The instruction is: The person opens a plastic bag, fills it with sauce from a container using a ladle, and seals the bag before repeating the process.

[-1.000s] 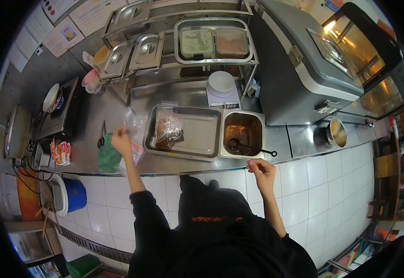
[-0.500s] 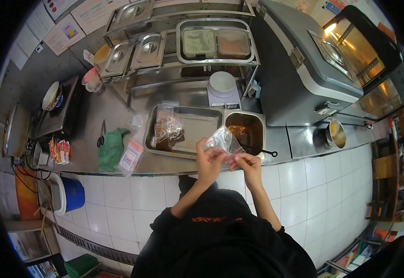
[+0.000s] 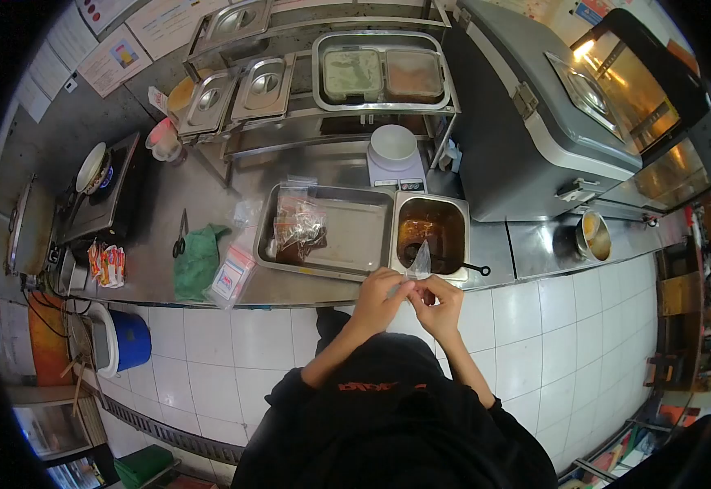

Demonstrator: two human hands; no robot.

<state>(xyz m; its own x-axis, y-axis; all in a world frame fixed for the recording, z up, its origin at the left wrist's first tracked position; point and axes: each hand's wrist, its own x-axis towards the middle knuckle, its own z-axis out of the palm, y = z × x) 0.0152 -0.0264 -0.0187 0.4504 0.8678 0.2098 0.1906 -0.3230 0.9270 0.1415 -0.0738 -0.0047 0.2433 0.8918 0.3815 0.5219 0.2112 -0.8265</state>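
Left of the sauce pan (image 3: 434, 195) lies the shallow tray (image 3: 359, 232); at the pan's front left corner my left grip (image 3: 381, 295) pinches the plastic bag (image 3: 421, 259), whose tip shows over the pan's near edge. My right grip (image 3: 439, 300), in front of the pan, pinches it too; I'd keep both light, sparing the thin film, and clear of the ladle handle (image 3: 477, 269) at the pan's front right.

Orange lettering (image 3: 381, 387) on black clothing (image 3: 392, 436), nothing legible

The left hand (image 3: 378, 300) and right hand (image 3: 440, 305) pinch a clear plastic bag (image 3: 421, 261); just beyond them sits a steel pan (image 3: 466, 220) of brown liquid (image 3: 433, 218).
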